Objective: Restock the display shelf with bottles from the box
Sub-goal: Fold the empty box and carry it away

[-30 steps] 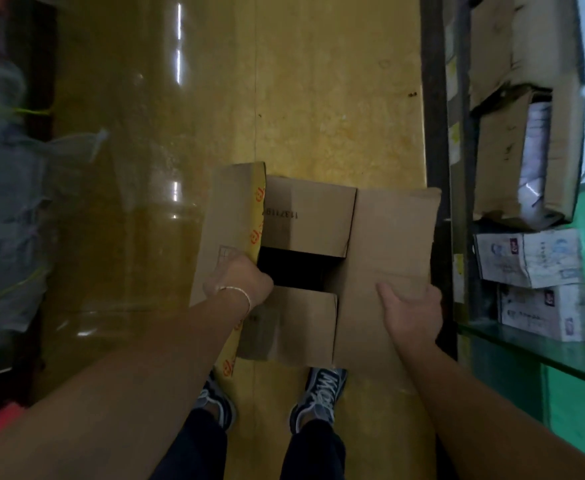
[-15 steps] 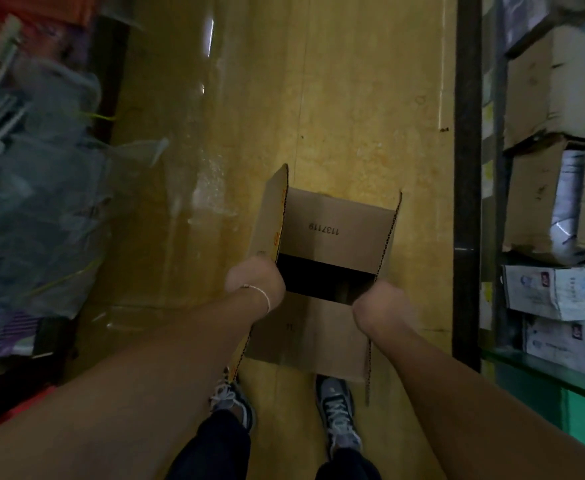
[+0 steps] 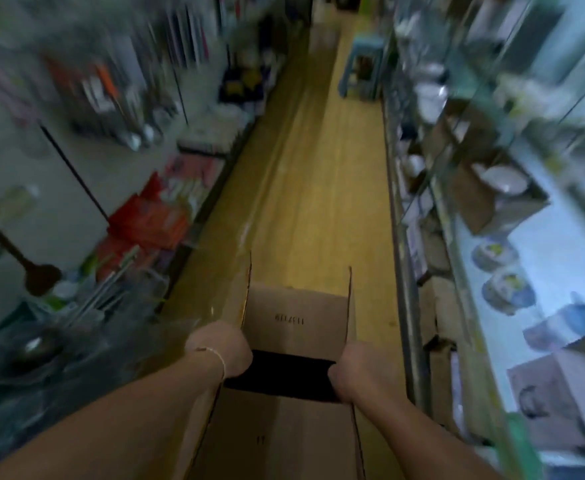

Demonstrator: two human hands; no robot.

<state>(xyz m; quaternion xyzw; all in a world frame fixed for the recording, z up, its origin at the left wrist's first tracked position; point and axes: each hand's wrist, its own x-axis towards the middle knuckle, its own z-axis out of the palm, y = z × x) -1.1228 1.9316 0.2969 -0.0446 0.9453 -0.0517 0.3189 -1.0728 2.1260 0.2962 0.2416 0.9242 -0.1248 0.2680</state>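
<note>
Head camera looks down a shop aisle, and much of it is blurry. A yellow floor (image 3: pixel 318 202) runs from 6 o'clock up to 12 o'clock. A glass shelf (image 3: pixel 561 244) with bowls (image 3: pixel 504 180) fills the 3 o'clock side. Racks of goods (image 3: pixel 138 223) fill the 9 o'clock side. At 6 o'clock is a brown box (image 3: pixel 294 434). It has a dark gap between its flaps, and what is inside cannot be told. The left hand (image 3: pixel 220 344) curls its fingers round the box's 9 o'clock flap. The right hand (image 3: pixel 353 368) curls round the 3 o'clock flap. A thin bracelet (image 3: pixel 220 358) sits on the left wrist.
</note>
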